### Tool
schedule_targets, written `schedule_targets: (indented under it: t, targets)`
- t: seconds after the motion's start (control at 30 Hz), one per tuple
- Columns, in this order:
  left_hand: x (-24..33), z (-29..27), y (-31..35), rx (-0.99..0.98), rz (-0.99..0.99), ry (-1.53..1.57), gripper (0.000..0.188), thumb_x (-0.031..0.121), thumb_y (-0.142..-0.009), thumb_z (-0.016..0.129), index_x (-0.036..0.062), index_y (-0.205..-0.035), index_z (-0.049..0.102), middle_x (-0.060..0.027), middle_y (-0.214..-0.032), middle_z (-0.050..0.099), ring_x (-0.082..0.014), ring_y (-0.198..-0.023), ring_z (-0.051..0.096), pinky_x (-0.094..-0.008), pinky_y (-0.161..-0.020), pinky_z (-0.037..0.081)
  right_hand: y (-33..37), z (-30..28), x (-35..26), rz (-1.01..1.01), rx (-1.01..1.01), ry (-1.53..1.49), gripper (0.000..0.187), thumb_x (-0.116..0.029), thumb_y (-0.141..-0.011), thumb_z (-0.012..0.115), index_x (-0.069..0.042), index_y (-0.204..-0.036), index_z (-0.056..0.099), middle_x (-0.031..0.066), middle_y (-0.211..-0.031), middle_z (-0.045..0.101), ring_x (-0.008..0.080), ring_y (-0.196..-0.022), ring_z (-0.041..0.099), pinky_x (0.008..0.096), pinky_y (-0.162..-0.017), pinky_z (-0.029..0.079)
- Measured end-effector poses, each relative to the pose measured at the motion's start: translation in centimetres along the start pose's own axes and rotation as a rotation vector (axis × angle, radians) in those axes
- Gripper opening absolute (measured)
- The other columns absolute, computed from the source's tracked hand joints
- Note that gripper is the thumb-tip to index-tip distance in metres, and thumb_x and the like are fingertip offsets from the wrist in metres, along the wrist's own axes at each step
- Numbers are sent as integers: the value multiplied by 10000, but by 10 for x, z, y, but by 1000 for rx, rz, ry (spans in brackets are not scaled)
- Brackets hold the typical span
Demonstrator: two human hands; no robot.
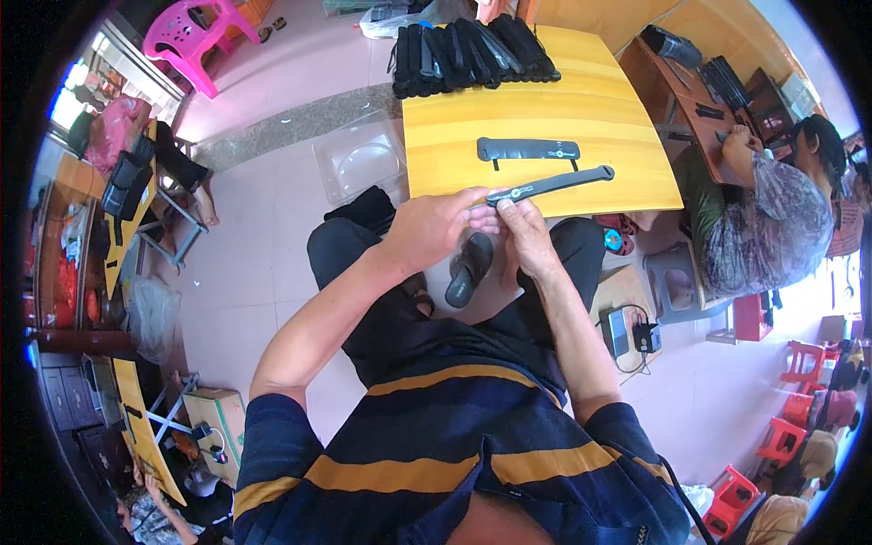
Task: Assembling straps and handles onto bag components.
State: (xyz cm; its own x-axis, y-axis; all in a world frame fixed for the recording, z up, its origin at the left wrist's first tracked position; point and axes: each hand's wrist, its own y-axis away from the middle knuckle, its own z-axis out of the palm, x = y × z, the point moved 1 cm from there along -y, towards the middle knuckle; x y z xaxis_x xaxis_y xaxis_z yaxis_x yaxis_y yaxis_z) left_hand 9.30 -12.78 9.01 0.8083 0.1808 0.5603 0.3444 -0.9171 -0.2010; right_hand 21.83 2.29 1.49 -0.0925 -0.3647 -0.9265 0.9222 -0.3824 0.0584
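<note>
A flat black strap (568, 182) with pale print and a slotted far end slants up to the right over the table's near edge. My left hand (425, 227) is closed at its near end, the fingertips pinched together there. My right hand (527, 238) grips it with the thumb on top and the fingers beneath. Just beyond lies a wider black strap piece (529, 149) with two short narrow tabs, flat on the yellow table (545, 100). Neither hand touches it. A pile of black straps (468, 56) is lined up along the table's far left side.
A clear plastic lid (361, 159) is on the floor left of the table. To the right, another person (767, 195) sits at a brown table (695, 113) with black pieces. A pink chair (195, 41) stands at the far left, and a box with a charger (627, 318) is right of my legs.
</note>
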Motion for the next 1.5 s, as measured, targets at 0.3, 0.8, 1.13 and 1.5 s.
schedule_targets:
  t: [0.3, 0.8, 1.13, 1.5]
  targets:
    - [-4, 4, -3, 72, 169, -45, 377, 131, -958, 560, 153, -1309, 695, -148, -1013, 757, -311, -839, 739, -386, -725, 593, 4, 3, 1, 17, 7, 89, 358, -292, -1119, 403, -7, -1253, 574, 109, -1084, 719, 165, -981, 679, 313, -902, 533]
    - [-13, 4, -7, -27, 17, 196, 356, 37, -914, 545, 120, -1189, 756, -171, -1039, 747, -333, -904, 726, -397, -809, 570, 6, 1, -12, 226, -43, 29, 428, -383, -1110, 417, -9, -1169, 615, 118, -1006, 732, 187, -915, 719, 309, -835, 575]
    - [-26, 4, -12, -266, -201, 570, 355, 44, -963, 501, 12, -1258, 697, -24, -777, 669, -104, -706, 609, -280, -682, 511, 7, 7, -15, 225, -75, 92, 363, -280, -1100, 419, 20, -1173, 611, 104, -959, 728, 173, -870, 715, 305, -842, 579]
    - [-16, 4, -14, -53, 27, 271, 336, 43, -943, 523, 45, -1214, 722, -137, -877, 731, -211, -758, 699, -328, -751, 552, 7, 9, -18, 212, 21, 140, 217, -191, -1032, 493, -18, -1098, 606, 66, -831, 691, 152, -778, 688, 279, -733, 553]
